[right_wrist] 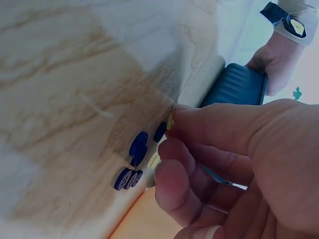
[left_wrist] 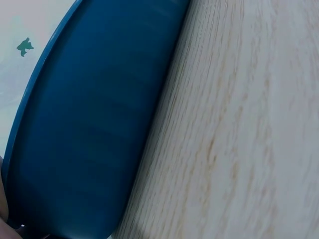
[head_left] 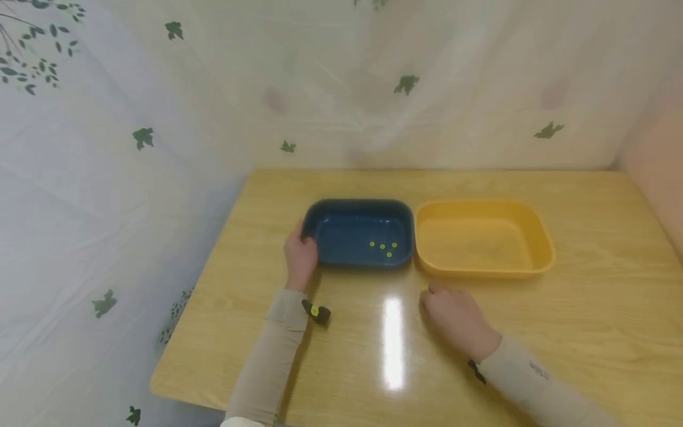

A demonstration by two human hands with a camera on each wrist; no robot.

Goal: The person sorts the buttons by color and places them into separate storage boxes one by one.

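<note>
Right hand [head_left: 456, 320] pinches a yellow disc [right_wrist: 170, 119] beside blue discs [right_wrist: 138, 146] on the surface [head_left: 347, 356]; toward ten o'clock, the left hand [head_left: 301, 256] grips a navy tray [head_left: 344, 240] holding four yellow rings [head_left: 382, 247]; toward one o'clock sits a yellow tray [head_left: 482, 240].

Blue tray [left_wrist: 94, 119] cropped in left wrist view; yellow pieces' [head_left: 382, 246] details too small
</note>
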